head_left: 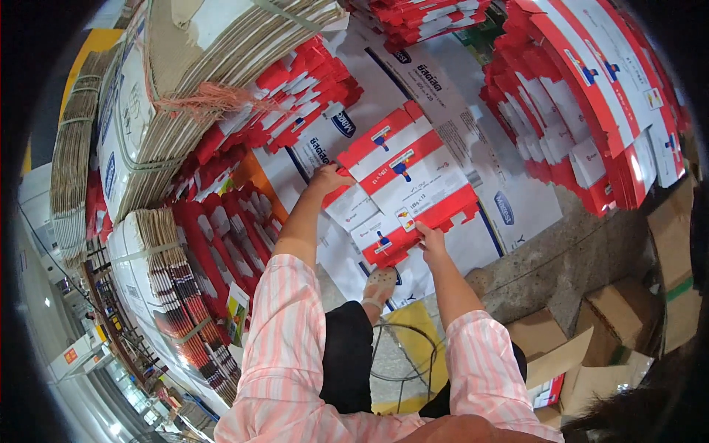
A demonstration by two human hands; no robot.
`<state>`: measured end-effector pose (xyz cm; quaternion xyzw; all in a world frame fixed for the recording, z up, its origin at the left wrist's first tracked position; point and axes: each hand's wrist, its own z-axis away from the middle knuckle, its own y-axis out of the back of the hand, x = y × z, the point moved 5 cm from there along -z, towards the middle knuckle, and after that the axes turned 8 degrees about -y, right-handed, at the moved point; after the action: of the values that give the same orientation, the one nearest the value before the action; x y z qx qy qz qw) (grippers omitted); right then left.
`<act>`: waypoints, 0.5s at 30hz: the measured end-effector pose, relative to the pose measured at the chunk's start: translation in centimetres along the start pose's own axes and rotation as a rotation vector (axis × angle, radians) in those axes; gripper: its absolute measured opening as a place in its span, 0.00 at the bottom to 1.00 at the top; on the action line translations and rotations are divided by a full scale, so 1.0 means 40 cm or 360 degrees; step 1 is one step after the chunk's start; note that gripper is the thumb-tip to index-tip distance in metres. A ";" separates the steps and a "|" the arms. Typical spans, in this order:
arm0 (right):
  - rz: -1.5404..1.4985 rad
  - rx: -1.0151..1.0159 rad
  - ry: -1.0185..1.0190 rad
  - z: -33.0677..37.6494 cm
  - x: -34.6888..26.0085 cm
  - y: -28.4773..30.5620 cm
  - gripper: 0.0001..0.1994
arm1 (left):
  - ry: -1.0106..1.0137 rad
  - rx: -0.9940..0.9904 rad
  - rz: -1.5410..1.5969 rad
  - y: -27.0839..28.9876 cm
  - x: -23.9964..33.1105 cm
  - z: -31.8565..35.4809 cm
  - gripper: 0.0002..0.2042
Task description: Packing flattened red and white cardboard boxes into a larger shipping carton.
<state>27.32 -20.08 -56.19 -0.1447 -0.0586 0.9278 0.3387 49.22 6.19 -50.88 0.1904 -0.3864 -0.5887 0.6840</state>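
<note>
Flat red-and-white printed cartons (413, 193) lie in front of me over large white printed sheets (436, 88). My left hand (330, 179) is closed on their left edge, fingers over the red border. At the near edge, my right hand (430, 239) pinches the red border with the thumb on top; its other fingers are mostly hidden beneath. The cartons look unfolded and slightly tilted, and I cannot tell how many are layered together.
Stacks of red-and-white flat cartons stand at the right (561, 111) and back left (310, 88). Strapped bundles of flattened cardboard (221, 74) rise at the left, with loose pink twine (214, 102). Open brown boxes (613, 317) sit at the near right. A round-framed stool (402, 347) is between my legs.
</note>
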 end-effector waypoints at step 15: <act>-0.0382 -0.0062 0.0210 0.041 -0.029 0.046 0.18 | -0.0308 -0.0038 0.0620 0.067 0.182 0.222 0.32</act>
<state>26.53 -22.27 -54.76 -0.2038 -0.0712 0.8677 0.4477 44.36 1.61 -41.14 0.0466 -0.4729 -0.4654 0.7467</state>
